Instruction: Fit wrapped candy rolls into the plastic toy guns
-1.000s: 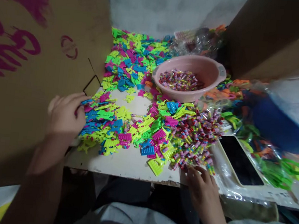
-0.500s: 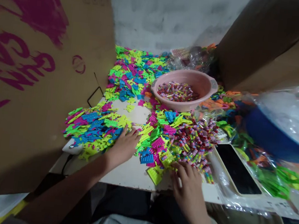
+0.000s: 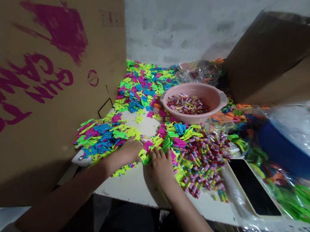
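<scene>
My left hand (image 3: 125, 152) and my right hand (image 3: 161, 166) meet near the front of a white table (image 3: 133, 184), both resting on a heap of small plastic comb-like pieces (image 3: 105, 136) in green, yellow, blue and pink. The left hand's fingers curl around a yellow-green piece (image 3: 143, 155). The right hand's fingers lie spread over pieces right beside it. A pile of small striped wrapped sweets (image 3: 206, 158) lies just right of the right hand.
A pink basin (image 3: 218, 96) with more sweets stands at the back. A dark phone (image 3: 254, 191) lies on plastic at the right. Clear bags of coloured parts (image 3: 293, 145) fill the right side. Cardboard walls (image 3: 36, 81) stand left and back right.
Both hands have moved toward the middle: the left from the left pile's edge, the right up from the table's front edge. They now touch over the same pieces.
</scene>
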Available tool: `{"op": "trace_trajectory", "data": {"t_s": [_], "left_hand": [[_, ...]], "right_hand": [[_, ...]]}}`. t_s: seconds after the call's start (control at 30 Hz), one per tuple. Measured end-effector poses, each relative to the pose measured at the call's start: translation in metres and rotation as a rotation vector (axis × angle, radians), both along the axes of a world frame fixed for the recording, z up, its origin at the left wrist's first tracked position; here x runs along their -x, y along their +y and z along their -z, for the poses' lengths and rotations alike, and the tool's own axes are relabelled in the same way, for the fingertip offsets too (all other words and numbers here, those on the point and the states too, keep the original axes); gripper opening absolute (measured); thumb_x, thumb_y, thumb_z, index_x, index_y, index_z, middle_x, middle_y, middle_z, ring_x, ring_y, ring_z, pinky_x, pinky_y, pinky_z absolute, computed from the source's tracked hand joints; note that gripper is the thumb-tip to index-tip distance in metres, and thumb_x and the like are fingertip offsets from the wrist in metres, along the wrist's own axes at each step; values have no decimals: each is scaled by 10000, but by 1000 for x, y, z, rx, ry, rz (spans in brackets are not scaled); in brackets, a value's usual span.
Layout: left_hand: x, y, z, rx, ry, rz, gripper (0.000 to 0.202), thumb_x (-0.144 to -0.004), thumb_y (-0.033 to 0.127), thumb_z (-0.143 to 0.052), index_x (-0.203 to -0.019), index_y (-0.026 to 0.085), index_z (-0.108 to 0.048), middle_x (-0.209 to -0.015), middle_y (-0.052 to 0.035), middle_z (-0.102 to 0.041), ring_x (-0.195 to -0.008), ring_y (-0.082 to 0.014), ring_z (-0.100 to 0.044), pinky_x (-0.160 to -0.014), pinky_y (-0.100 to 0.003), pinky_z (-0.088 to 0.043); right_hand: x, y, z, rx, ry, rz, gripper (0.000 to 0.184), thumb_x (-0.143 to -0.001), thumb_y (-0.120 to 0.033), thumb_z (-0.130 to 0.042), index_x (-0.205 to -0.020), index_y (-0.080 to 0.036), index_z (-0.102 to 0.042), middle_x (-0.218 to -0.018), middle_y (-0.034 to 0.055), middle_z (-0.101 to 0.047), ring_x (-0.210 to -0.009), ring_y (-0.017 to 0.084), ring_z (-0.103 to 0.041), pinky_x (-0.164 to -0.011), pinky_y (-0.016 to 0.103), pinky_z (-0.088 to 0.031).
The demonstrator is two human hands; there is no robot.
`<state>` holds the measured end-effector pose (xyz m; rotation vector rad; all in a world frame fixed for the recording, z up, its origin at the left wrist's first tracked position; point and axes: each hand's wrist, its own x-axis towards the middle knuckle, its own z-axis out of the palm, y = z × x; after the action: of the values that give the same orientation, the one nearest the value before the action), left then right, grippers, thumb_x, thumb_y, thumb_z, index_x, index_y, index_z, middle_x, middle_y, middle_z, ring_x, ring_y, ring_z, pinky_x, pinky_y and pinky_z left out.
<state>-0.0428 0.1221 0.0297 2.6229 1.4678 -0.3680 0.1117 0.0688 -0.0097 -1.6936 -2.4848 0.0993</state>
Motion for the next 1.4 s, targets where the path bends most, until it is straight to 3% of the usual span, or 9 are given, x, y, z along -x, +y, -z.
{"op": "trace_trajectory", "data": {"t_s": [0.17, 0.4, 0.57, 0.73, 0.83, 0.93, 1.0, 1.23, 1.4], "left_hand": [[-3, -1, -6, 9, 16, 4, 396, -728, 248, -752, -1114, 234, -666, -1171, -107, -717, -1141, -283, -627, -1090, -457, -330], [-16, 2, -17, -38, 68, 2, 365, -768, 52, -581, -1075, 205, -704, -1209, -144, -678, -1161, -283, -585, -1026, -414, -360], [-24, 17, -27, -46, 136, 9, 269, -794, 62, -538, -957, 157, -730, -1134, -166, -703, -1116, -301, -586, -1015, -450, -332], [-27, 31, -32, -6, 211, -14, 268, -849, 150, -532, -1058, 129, -697, -1109, -192, -711, -1117, -298, -601, -1030, -470, -322], [-29, 34, -31, 68, 253, 6, 297, -792, 188, -630, -1078, 129, -686, -1117, -182, -713, -1100, -296, -624, -1036, -441, -354], [-29, 34, -30, 124, 273, 26, 564, -583, 247, -826, -1112, 137, -662, -1143, -175, -704, -1096, -324, -630, -1030, -418, -392], [-28, 35, -29, 118, 260, 35, 733, -515, 266, -870, -1192, 153, -613, -1232, -176, -662, -1150, -338, -604, -1039, -414, -399], [-28, 32, -10, 123, 132, 201, 935, -553, 444, -871, -1364, 242, -450, -1491, -106, -461, -1366, -269, -428, -1127, -348, -312], [-27, 33, 1, 96, 110, 213, 838, -592, 415, -870, -1315, 235, -489, -1444, -122, -505, -1336, -293, -456, -1130, -407, -287]], "right_hand": [[-12, -8, 2, -77, 9, 23, 365, -896, -260, -563, -1234, -134, -620, -1353, 156, -593, -1210, 344, -528, -1151, 600, -183], [-17, -11, 2, -66, -4, -64, 277, -896, -109, -503, -1128, -173, -640, -1130, 104, -684, -1117, 293, -563, -1148, 582, -193], [-20, -21, 5, -67, 11, -147, 247, -908, -94, -506, -1105, -170, -634, -1126, 109, -677, -1087, 272, -576, -1117, 550, -262], [-20, -26, 14, -95, 39, -116, 243, -908, -120, -543, -1135, -170, -613, -1142, 105, -668, -1106, 279, -561, -1109, 550, -248], [-15, -25, 16, -98, 50, -63, 264, -910, -150, -556, -1170, -176, -599, -1177, 108, -659, -1130, 288, -542, -1115, 546, -223], [-8, -20, 13, -68, 45, -19, 297, -925, -149, -524, -1213, -192, -585, -1179, 108, -658, -1120, 276, -547, -1114, 521, -229], [-6, -16, 9, -32, 33, -17, 321, -928, -118, -488, -1224, -196, -586, -1186, 108, -655, -1126, 271, -549, -1108, 505, -241], [-18, -11, -2, 12, 20, -2, 261, -913, -125, -480, -1103, -183, -650, -1104, 112, -682, -1087, 280, -577, -1123, 524, -175], [-27, -10, -7, 4, 10, 11, 244, -907, -137, -502, -1093, -201, -648, -1084, 90, -688, -1095, 269, -566, -1152, 522, -102]]}}
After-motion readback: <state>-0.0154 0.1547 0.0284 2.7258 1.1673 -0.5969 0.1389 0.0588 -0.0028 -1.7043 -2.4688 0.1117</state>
